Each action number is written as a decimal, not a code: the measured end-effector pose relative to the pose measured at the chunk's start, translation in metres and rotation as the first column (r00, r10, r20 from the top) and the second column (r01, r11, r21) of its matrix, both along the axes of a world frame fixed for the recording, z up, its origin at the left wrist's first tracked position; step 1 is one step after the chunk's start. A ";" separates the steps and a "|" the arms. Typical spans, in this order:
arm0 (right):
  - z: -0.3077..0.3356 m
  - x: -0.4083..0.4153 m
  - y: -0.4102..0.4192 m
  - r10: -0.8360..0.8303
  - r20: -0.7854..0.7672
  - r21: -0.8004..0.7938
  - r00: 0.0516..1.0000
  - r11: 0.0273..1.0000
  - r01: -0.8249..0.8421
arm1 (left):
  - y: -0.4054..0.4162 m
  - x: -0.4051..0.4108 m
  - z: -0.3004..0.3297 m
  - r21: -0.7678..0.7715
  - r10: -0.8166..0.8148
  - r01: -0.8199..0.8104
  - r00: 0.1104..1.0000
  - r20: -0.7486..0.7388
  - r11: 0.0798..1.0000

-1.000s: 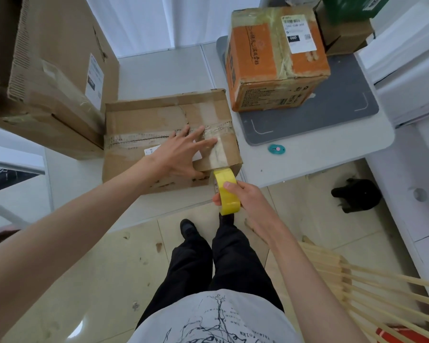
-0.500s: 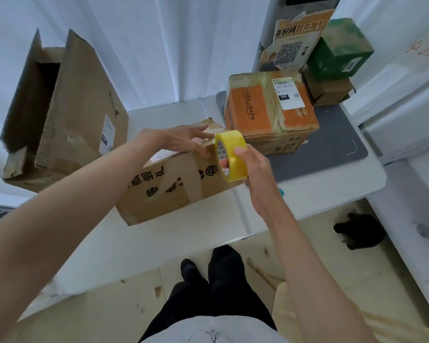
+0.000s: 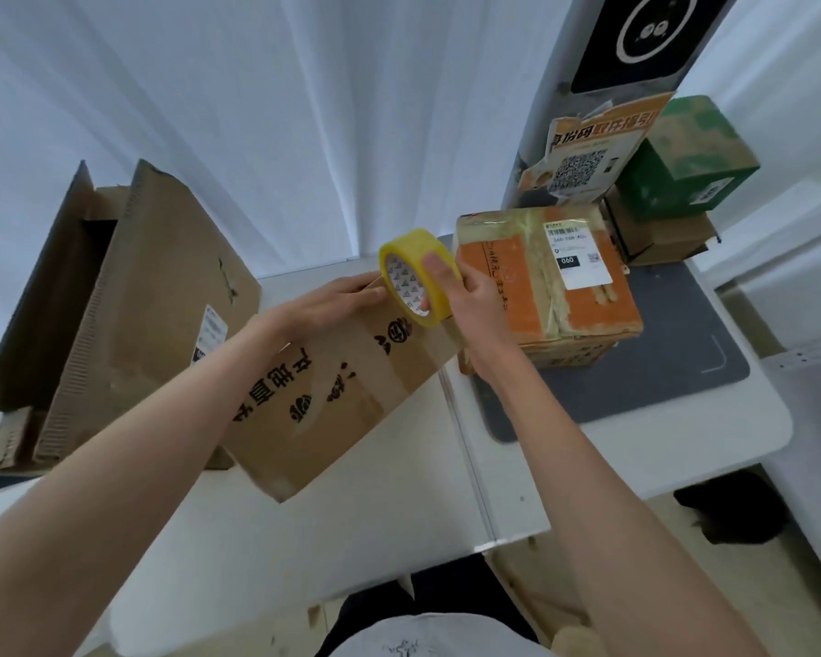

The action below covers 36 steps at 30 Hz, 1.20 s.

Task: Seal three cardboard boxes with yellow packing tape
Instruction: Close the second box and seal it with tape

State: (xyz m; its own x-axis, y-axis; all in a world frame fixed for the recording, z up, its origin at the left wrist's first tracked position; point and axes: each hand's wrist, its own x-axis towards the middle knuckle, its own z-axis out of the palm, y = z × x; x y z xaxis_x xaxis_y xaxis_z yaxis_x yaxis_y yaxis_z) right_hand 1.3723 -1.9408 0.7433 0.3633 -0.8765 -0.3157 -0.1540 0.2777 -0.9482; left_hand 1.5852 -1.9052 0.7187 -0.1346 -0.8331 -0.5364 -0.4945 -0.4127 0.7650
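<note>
bare white tabletop lies open near the tilted printed box; a tall open carton walls the left, an orange taped parcel crowds the right.

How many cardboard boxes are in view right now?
5: large open box at left, tilted box under the hands, orange box on the grey mat, green box atop a brown box. Others may be hidden.

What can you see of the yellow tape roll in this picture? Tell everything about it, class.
The yellow tape roll is a ring of glossy yellow tape on a white core printed with small dark marks. It is held up on edge, tilted, above the brown cardboard box. The right hand grips it, thumb across the outer band and a fingertip inside the core. The left hand rests on the box beside it.
</note>
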 end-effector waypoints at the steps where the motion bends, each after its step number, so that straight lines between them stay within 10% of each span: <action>1: 0.000 0.006 -0.003 -0.013 -0.003 -0.007 1.000 1.000 0.013 | -0.002 0.003 0.001 0.008 0.030 -0.030 0.999 -0.016 1.000; 9: -0.023 0.034 -0.011 -0.007 -0.048 -0.211 0.999 0.977 -0.003 | 0.003 0.009 0.005 0.135 0.316 -0.293 0.927 -0.200 0.946; 36: -0.037 0.043 0.060 -0.181 -0.182 -0.481 0.967 0.874 0.073 | 0.097 -0.023 0.006 0.123 0.435 -0.417 0.860 -0.268 0.900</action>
